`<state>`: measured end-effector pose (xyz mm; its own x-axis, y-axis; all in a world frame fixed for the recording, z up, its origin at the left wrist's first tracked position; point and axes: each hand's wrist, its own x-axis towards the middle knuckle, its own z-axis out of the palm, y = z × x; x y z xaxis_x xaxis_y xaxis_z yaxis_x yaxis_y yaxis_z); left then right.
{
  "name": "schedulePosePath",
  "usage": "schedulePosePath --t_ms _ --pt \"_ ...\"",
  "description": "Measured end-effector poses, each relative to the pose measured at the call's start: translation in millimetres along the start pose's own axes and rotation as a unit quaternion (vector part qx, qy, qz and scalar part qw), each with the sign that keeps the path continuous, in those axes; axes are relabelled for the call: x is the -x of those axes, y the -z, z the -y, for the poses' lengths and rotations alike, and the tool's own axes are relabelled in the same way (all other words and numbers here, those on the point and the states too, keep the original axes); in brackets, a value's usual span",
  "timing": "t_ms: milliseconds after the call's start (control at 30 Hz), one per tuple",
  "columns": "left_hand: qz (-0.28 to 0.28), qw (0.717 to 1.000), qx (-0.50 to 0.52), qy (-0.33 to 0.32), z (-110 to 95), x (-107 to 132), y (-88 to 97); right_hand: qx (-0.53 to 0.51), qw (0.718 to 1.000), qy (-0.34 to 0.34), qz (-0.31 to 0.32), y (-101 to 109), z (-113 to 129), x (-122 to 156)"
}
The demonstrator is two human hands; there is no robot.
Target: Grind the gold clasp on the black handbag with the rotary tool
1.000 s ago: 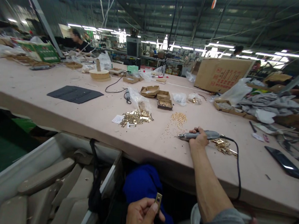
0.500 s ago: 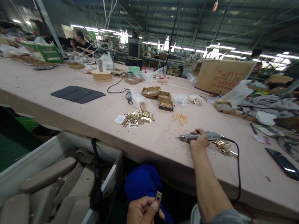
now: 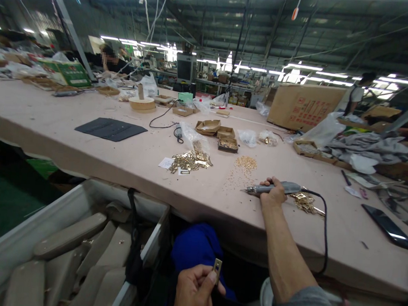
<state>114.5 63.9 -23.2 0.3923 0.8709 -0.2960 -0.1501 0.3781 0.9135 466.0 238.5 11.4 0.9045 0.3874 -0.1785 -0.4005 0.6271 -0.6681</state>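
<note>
Low in the view, my left hand [image 3: 196, 291] pinches a small gold metal plate [image 3: 217, 268] with a slot in it, held upright above my lap. On the table, my right hand [image 3: 274, 192] is wrapped round a grey electric screwdriver [image 3: 286, 188]; its tip points left, close to the cloth. Just beyond that tip lies a scatter of tiny gold screws [image 3: 245, 163]. Under and right of the screwdriver is a pile of gold metal pieces [image 3: 306, 202]. A larger heap of gold plates [image 3: 189, 161] spills from a clear bag farther left.
A white bin [image 3: 80, 195] of beige padded pieces [image 3: 70, 237] stands at lower left. Small cardboard boxes [image 3: 227, 144] and a black sheet [image 3: 110, 129] lie on the table [image 3: 125, 165]. A phone [image 3: 389, 226] is at right; the screwdriver's cord [image 3: 326, 238] hangs over the edge.
The view has shifted slightly, moving the table things a little right. Both hands keep their holds on the plate and the screwdriver. At the back right, a person shows more beside the large carton.
</note>
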Motion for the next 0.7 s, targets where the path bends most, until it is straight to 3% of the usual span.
schedulePosePath --t_ms 167,600,700 --pt "0.016 1.0 0.013 -0.008 9.6 -1.8 2.8 0.004 1.0 -0.001 0.014 2.5 0.4 0.8" --pt "0.018 1.0 0.014 -0.019 11.1 -0.6 3.2 0.046 0.996 0.001 0.079 9.0 3.0 0.7" --pt "0.014 1.0 0.009 -0.017 11.4 -0.9 2.0 0.026 0.997 -0.004 0.069 7.9 5.1 3.6"
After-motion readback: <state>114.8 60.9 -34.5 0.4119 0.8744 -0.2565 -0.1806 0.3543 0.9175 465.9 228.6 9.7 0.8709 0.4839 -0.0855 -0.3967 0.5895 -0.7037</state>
